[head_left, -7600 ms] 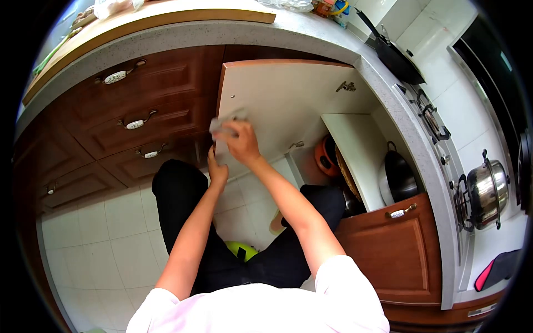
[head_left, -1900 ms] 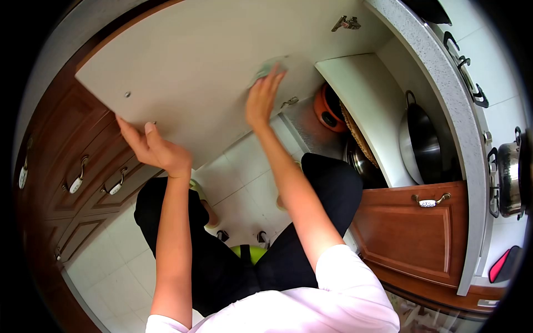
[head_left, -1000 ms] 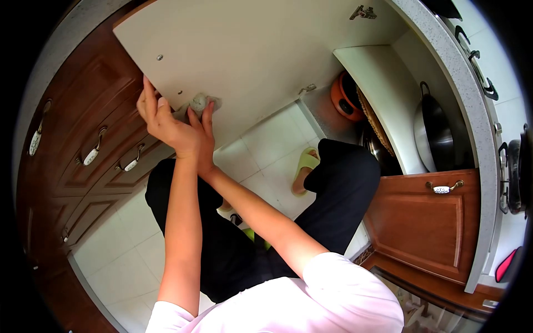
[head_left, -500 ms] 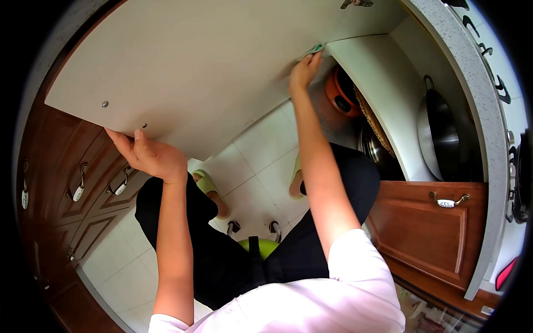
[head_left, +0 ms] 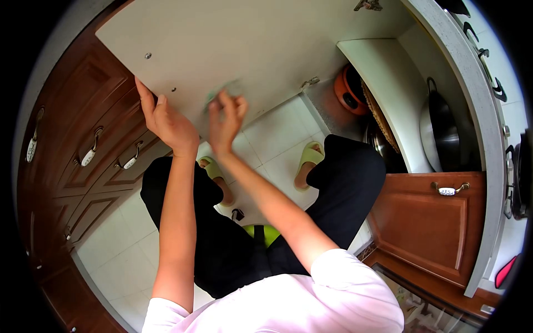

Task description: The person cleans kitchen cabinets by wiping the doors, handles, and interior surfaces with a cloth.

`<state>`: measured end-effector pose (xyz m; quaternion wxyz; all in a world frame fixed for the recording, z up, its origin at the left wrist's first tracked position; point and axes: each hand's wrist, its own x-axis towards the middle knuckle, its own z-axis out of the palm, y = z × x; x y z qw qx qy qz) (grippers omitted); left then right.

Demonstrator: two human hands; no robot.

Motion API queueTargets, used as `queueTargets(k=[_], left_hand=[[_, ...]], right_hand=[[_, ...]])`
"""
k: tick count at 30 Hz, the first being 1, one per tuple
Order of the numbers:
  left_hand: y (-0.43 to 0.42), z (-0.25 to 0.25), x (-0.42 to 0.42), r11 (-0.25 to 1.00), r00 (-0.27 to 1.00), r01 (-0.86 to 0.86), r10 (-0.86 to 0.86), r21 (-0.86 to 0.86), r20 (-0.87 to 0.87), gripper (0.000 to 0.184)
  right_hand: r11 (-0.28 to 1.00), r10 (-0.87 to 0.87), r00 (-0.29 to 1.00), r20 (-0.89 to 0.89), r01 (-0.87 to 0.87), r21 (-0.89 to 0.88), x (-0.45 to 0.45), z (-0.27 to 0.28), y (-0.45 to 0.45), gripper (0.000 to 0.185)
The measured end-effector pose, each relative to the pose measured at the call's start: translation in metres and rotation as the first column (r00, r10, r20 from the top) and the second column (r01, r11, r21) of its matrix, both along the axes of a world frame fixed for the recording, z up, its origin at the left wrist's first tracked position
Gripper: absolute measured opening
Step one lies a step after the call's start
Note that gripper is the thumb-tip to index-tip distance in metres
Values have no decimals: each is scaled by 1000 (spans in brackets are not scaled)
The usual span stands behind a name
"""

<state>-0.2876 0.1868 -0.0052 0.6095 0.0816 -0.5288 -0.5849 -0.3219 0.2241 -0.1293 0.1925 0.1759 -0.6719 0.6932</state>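
Observation:
A pale cabinet door [head_left: 266,39] with its inner face toward me spans the top of the view. At its lower left corner my left hand [head_left: 169,126] grips the edge, thumb on the inner face and fingers round the rim. My right hand [head_left: 226,123], smeared by motion, is closed on a pale green cloth [head_left: 213,96] against the lower part of that face. Most of the cloth is blurred or behind the fingers. Two small metal fittings [head_left: 148,56] sit on the door near my left hand.
Inside the open cabinet at right are a white shelf [head_left: 375,58], an orange appliance [head_left: 350,100] and a wok [head_left: 441,133]. A wooden cabinet front [head_left: 425,227] stands below it. Wooden drawers [head_left: 83,125] line the left. My legs and green slippers [head_left: 311,154] are below.
My right hand has swept left with the cloth, from near the hinge side toward my left hand. The door and my left hand have shifted up and right in view.

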Motion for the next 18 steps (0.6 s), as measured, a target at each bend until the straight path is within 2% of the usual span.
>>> queueTargets(k=[1, 3, 6, 9, 11, 13, 15, 17, 18], left_hand=[[0, 2, 3, 1000, 1000, 19, -19, -6, 6, 65], [0, 4, 8, 998, 998, 59, -58, -16, 21, 64], [-1, -2, 14, 1000, 995, -6, 9, -25, 99, 59], [-5, -10, 11, 996, 998, 14, -18, 86, 53, 54], [-4, -13, 5, 997, 998, 2, -8, 81, 66, 54], [-3, -17, -3, 996, 996, -64, 59, 56, 72, 54], [-1, -20, -10, 995, 994, -94, 91, 41, 60, 54], [1, -22, -14, 992, 990, -127, 126, 19, 64, 53], [1, -22, -15, 989, 987, -146, 145, 5, 72, 53]], right_hand=[[999, -2, 997, -75, 6, 54, 25, -2, -8, 41], [990, 140, 990, -14, -139, 13, 63, 3, -12, 40], [985, 160, 987, -25, -158, 73, 65, -1, -14, 39], [994, 79, 997, 14, -80, 68, 29, -13, -5, 43], [1000, -14, 993, 116, 13, 7, -12, -9, 6, 46], [986, -162, 976, 146, 167, -21, -59, -16, 18, 47], [939, -344, 924, 167, 342, 42, -119, -51, 27, 47], [929, -371, 763, 530, 307, 207, -172, -74, 44, 48], [951, -302, 709, 638, 273, 148, -187, -69, 52, 47]])
